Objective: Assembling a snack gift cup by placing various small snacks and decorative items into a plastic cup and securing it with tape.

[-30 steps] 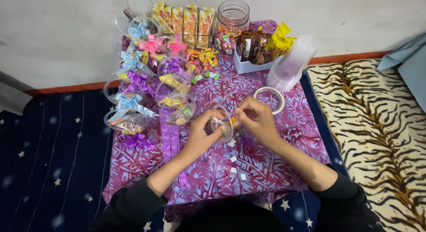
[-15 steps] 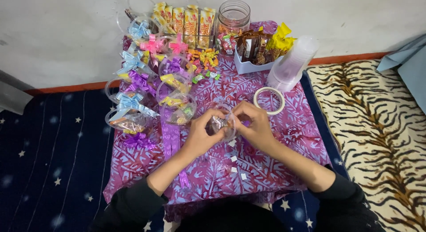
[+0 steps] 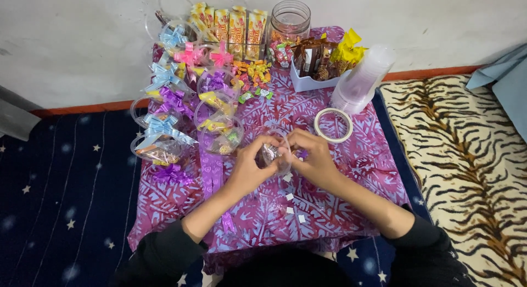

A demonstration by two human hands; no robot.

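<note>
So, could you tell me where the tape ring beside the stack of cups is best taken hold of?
Pinch the tape ring across its band on the near-left rim, coming from above. It lies flat with an open centre, so one finger can go inside. That side is bare cloth; the cups lean close over the far right.

Both hands, left hand [image 3: 248, 169] and right hand [image 3: 314, 162], cup a clear plastic cup [image 3: 273, 155] of sweets over the purple patterned cloth [image 3: 351, 172]. A tape roll [image 3: 333, 124] lies just beyond the right hand.

Black sleeves pushed up, bare forearms
</note>
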